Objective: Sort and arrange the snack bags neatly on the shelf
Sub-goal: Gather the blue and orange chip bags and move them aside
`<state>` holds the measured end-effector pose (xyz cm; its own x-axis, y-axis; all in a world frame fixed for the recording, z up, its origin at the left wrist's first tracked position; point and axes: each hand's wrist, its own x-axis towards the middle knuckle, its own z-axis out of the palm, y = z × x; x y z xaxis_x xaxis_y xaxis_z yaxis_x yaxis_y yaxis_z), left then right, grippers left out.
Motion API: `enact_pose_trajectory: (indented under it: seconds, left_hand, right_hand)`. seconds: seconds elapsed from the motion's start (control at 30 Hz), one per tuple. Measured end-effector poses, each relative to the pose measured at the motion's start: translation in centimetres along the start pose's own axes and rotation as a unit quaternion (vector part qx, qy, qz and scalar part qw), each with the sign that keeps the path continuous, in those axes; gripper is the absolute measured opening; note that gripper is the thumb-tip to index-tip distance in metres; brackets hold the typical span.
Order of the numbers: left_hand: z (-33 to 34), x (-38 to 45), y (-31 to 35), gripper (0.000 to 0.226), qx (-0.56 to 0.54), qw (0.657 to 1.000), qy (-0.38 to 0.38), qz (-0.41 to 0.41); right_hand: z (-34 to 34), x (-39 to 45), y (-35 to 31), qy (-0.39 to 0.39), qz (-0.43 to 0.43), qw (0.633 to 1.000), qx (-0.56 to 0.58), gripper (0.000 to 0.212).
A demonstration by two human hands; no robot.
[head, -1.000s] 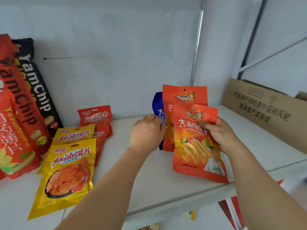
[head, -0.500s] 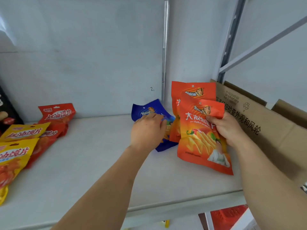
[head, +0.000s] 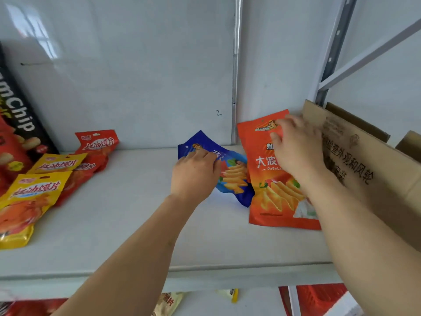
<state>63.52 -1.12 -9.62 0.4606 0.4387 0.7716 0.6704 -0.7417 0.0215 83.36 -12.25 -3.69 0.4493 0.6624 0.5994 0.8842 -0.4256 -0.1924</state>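
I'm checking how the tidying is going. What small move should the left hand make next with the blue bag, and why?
Probably tip the blue bag upright beside the orange bag. The left hand holds its top, and it lies tilted, its lower corner tucked against the orange bag that the right hand steadies against the cardboard box.

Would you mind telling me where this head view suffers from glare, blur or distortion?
Head view: a window reflection glares on the glossy back wall at upper left; the right hand is motion-blurred over the orange bag, while the left hand on the blue bag is sharper; wide-angle distortion bends the shelf edge and stretches the cardboard box at right.
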Motion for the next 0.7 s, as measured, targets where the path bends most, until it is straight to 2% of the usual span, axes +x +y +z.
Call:
enact_pose_trajectory:
  seconds: [0.13, 0.23, 0.37, 0.5, 0.6, 0.7]
  left_hand:
    - [-2.5, -2.5, -4.6, 0.037, 0.052, 0.998, -0.022, 0.028]
    - [-5.7, -4.9, -9.0, 0.040, 0.087, 0.995, -0.039, 0.026]
    - [-11.1, -8.6, -15.1, 0.035, 0.132, 0.991, -0.037, 0.007]
    - [-16.7, -12.7, -21.3, 0.017, 0.169, 0.984, -0.050, -0.029]
    - [-20.5, -15.5, -25.9, 0.012, 0.190, 0.979, -0.056, -0.038]
    - [-23.8, -17.8, -29.9, 0.029, 0.207, 0.975, -0.061, -0.059]
  right_hand:
    - [1.0, -2.5, -7.3, -0.047, -0.183, 0.981, -0.034, 0.026]
    - [2.0, -4.5, -12.7, -0.080, -0.265, 0.960, -0.041, 0.022]
    - [2.9, -7.1, -20.2, -0.099, -0.305, 0.947, -0.010, 0.027]
    - [3.4, -9.7, -28.3, -0.117, -0.340, 0.933, 0.024, 0.031]
    - [3.2, -11.8, -34.6, -0.125, -0.356, 0.925, 0.045, 0.031]
    - [3.2, -14.0, -40.3, -0.121, -0.372, 0.919, 0.057, 0.029]
